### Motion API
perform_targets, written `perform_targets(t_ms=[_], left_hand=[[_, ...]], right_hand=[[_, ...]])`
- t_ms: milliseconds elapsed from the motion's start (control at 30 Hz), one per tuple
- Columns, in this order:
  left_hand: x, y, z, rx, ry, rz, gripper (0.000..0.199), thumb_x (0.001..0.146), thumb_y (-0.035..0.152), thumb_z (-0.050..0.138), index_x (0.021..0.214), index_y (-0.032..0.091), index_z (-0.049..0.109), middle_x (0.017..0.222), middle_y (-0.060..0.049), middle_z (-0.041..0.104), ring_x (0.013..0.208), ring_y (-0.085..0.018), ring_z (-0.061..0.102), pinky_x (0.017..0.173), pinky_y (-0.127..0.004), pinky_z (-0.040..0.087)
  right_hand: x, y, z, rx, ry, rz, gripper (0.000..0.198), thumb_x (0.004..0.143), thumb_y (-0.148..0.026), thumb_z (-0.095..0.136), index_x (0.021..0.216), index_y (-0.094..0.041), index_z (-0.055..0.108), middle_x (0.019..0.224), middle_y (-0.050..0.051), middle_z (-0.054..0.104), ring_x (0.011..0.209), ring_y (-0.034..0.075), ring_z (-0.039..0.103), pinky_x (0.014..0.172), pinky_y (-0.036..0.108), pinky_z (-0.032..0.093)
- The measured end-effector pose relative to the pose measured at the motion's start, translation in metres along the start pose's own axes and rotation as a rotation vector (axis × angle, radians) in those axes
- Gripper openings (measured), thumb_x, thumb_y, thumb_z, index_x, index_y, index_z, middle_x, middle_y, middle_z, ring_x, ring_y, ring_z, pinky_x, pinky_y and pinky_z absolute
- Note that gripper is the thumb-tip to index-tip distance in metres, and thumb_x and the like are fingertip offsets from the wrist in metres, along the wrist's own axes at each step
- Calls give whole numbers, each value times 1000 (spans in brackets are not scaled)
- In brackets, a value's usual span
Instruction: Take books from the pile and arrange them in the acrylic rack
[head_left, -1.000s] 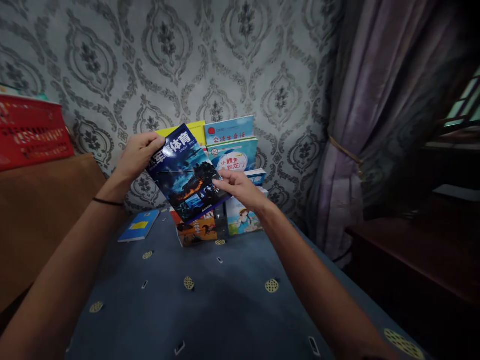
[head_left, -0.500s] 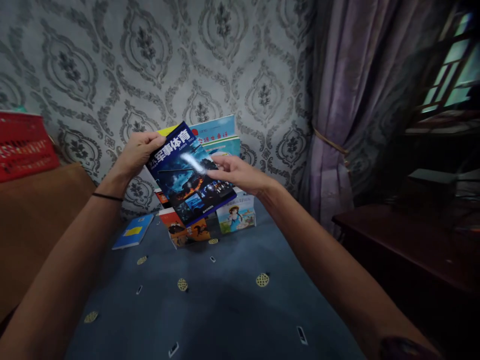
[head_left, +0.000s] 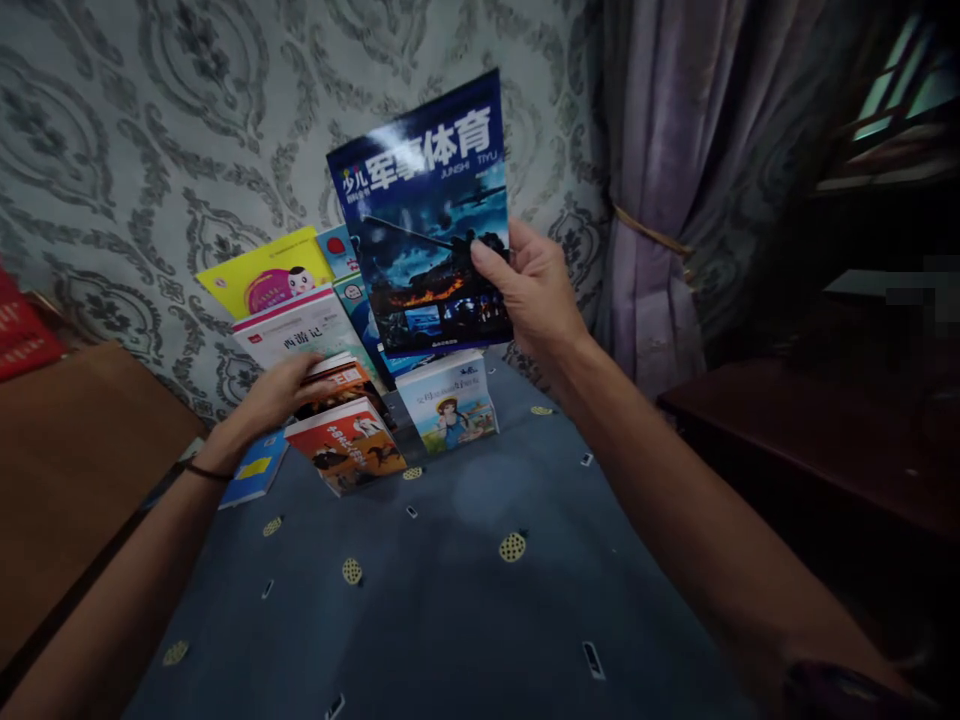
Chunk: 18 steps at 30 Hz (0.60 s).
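Note:
My right hand (head_left: 540, 300) grips the lower right edge of a dark blue book (head_left: 435, 230), its thumb on the front cover. The book is raised, slightly tilted, in front of the wall and above the standing books. My left hand (head_left: 274, 400) is at the left edge of an orange-and-black book (head_left: 341, 385), its fingers closed about the upper corner. In front of that stands an orange-red book (head_left: 349, 445). Behind are a white book (head_left: 307, 330) and a yellow book (head_left: 266, 270). A light blue book with a girl on its cover (head_left: 450, 405) stands to the right.
A blue book with a yellow patch (head_left: 259, 470) lies on the patterned blue tablecloth (head_left: 435, 590). At left is a brown box (head_left: 97, 430) with a red item (head_left: 26, 325) on it. A purple curtain (head_left: 645, 200) and dark red table (head_left: 795, 430) are at right.
The dark blue book has moved up and right, now held by my right hand alone. My left hand has let go of it and come down to the standing books. The view has shifted slightly.

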<state>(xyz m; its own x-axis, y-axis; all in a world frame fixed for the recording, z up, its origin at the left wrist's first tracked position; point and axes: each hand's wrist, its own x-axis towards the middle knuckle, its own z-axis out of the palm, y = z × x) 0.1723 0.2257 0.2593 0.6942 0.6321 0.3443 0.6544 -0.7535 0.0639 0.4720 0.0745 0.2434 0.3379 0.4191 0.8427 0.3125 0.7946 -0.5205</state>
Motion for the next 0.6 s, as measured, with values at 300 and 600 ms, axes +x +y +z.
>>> perform_targets(t_ms=[300, 600], left_hand=[[-7, -4, -1, -68, -94, 0, 50, 85, 62, 50, 115, 24, 66, 112, -9, 71, 101, -32, 65, 85, -40, 50], [-8, -1, 0, -12, -78, 46, 55, 87, 61, 47, 121, 21, 65, 120, -10, 71, 109, -32, 65, 94, -41, 50]], right_hand=[[1, 30, 28, -141, 24, -28, 25, 99, -48, 50, 110, -29, 63, 112, 1, 71, 116, 21, 63, 100, 37, 54], [54, 34, 106, -328, -208, -146, 9, 96, -29, 53, 90, -24, 58, 96, 0, 69, 96, 19, 62, 91, 30, 50]])
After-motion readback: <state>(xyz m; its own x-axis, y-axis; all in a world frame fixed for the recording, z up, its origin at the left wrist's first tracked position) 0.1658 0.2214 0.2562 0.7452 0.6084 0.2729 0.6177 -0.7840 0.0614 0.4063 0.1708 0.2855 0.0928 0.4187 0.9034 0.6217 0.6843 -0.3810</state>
